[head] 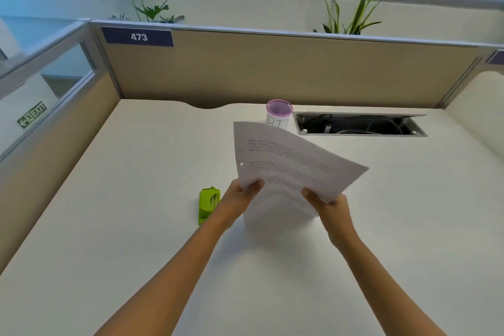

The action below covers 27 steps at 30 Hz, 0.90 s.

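— Where are the papers (289, 161)?
— Lifted above the desk (136, 199), tilted and bowed. My left hand (240, 196) pinches the lower left edge, thumb on top. My right hand (331, 206) pinches the lower right edge likewise.
— And the punch (208, 204)?
— On the desk, just beside my left wrist. A cup (278, 114) stands behind the papers.

An office cubicle is shown by beige partition panels (272, 68) numbered with a 473 label (138, 37), a white counter (136, 199) fitted with a cable hatch (360, 125), and an exit sign (32, 114).
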### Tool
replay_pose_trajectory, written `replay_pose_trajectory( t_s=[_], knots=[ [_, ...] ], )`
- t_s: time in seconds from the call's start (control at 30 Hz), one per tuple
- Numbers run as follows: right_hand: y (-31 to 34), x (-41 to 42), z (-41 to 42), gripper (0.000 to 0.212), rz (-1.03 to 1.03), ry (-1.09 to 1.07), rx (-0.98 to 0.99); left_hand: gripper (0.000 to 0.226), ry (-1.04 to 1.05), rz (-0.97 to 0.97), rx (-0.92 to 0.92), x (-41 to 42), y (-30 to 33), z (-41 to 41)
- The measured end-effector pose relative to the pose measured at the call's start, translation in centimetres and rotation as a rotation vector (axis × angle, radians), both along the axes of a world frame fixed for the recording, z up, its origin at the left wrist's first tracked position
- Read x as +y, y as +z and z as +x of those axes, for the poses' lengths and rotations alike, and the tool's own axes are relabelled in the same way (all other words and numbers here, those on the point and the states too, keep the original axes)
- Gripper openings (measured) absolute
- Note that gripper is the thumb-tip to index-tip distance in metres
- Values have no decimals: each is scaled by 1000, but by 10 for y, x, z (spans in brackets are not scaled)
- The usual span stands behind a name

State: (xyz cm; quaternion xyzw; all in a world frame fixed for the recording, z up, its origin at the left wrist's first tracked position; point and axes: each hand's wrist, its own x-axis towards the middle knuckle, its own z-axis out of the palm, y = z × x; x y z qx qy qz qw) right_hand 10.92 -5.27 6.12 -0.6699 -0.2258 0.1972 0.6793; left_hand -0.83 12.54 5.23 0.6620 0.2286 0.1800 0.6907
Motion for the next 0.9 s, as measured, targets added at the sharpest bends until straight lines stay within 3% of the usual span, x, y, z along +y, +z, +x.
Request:
replay_pose_trajectory(
  t_s=[0.57,0.7,0.9],
  knots=[
    [-8,-9,24,20,-80,100,43,17,113,-2,92,-25,-21,-2],
    [6,-6,27,17,-66,144,40,10,142,-58,66,-19,-14,-13],
    [15,11,11,24,-65,249,28,18,167,-151,37,9,0,-43]
  ],
)
